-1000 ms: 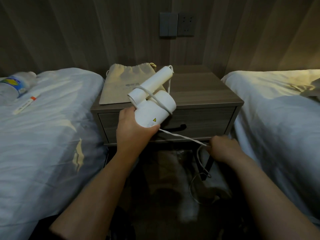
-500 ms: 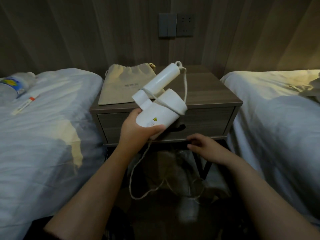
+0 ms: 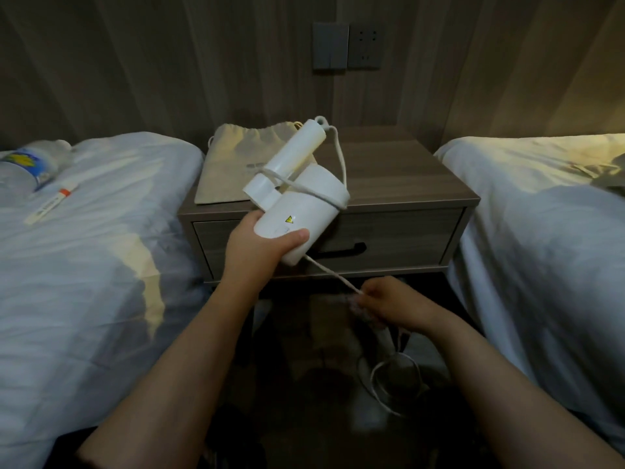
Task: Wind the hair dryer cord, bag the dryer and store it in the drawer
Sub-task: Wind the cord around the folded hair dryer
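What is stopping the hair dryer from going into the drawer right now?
The drawer is shut, so its front blocks the way. The hair dryer isn't in the cloth bag yet either; the bag lies flat on the nightstand. Loose cord hangs below the right hand.

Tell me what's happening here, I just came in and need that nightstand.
A person is winding a hair dryer's cord. The left hand grips the white hair dryer; the right hand pulls the cord taut, with slack looped below. The cloth bag lies on the nightstand, its drawer closed.
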`<action>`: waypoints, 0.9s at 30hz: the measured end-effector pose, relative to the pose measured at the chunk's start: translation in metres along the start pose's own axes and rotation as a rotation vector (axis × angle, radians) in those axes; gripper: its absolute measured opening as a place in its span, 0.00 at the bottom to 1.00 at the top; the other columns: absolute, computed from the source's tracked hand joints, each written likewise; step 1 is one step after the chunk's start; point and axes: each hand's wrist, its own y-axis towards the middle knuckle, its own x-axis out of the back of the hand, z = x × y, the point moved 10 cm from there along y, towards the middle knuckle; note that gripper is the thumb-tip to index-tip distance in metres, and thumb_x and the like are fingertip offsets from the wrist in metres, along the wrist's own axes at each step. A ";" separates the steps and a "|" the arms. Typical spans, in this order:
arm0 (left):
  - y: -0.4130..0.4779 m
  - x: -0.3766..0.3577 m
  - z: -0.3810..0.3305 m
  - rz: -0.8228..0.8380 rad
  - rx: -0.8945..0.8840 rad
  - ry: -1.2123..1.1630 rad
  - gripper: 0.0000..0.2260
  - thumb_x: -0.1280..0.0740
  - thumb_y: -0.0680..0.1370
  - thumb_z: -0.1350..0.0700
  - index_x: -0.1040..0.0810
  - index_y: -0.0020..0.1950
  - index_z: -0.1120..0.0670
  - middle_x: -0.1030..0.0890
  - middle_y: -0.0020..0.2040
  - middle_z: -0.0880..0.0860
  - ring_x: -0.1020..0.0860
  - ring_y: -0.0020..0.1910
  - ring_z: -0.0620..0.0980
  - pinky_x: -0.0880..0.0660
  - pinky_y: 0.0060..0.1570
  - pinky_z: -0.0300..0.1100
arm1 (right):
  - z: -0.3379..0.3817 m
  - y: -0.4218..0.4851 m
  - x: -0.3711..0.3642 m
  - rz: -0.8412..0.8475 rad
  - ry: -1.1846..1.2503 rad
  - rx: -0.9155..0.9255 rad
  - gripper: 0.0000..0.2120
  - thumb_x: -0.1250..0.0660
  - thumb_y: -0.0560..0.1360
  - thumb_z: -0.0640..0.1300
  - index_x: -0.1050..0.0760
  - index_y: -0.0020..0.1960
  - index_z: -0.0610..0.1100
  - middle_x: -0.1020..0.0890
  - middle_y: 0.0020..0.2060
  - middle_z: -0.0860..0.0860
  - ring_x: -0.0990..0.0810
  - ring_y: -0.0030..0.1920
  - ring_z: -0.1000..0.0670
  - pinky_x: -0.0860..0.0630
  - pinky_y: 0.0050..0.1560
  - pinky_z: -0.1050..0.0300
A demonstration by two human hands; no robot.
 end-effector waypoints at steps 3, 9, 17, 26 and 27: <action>0.005 0.007 -0.004 -0.024 -0.049 0.183 0.24 0.23 0.65 0.52 0.26 0.58 0.54 0.23 0.51 0.50 0.24 0.49 0.48 0.29 0.36 0.36 | -0.002 -0.006 0.022 -0.020 -0.301 -0.026 0.15 0.35 0.76 0.49 0.27 0.31 0.48 0.26 0.28 0.52 0.27 0.31 0.53 0.31 0.34 0.58; -0.001 -0.002 -0.018 0.038 -0.196 0.505 0.31 0.23 0.63 0.48 0.28 0.63 0.51 0.24 0.56 0.49 0.26 0.52 0.46 0.29 0.49 0.41 | 0.037 -0.041 0.057 -0.033 -0.304 0.087 0.12 0.33 0.74 0.42 0.25 0.35 0.55 0.22 0.29 0.58 0.25 0.33 0.61 0.29 0.37 0.64; -0.030 -0.059 -0.006 0.475 -0.460 0.850 0.32 0.25 0.63 0.41 0.28 0.63 0.50 0.23 0.60 0.50 0.23 0.56 0.48 0.25 0.55 0.44 | 0.075 -0.067 0.094 -0.365 -0.370 0.250 0.04 0.29 0.70 0.46 0.19 0.36 0.51 0.17 0.33 0.54 0.20 0.38 0.55 0.24 0.42 0.54; -0.045 -0.082 0.026 0.760 -0.417 1.001 0.34 0.25 0.63 0.41 0.33 0.66 0.44 0.26 0.61 0.46 0.25 0.56 0.46 0.26 0.56 0.43 | 0.067 -0.064 0.095 -0.403 -0.455 0.101 0.17 0.23 0.62 0.55 0.25 0.30 0.43 0.23 0.27 0.51 0.26 0.31 0.54 0.33 0.30 0.58; -0.046 -0.083 0.029 0.778 -0.414 1.014 0.33 0.25 0.63 0.42 0.32 0.65 0.44 0.26 0.61 0.46 0.25 0.56 0.46 0.26 0.56 0.44 | 0.068 -0.064 0.092 -0.357 -0.436 0.101 0.14 0.24 0.64 0.53 0.24 0.30 0.46 0.22 0.28 0.53 0.25 0.32 0.55 0.31 0.32 0.58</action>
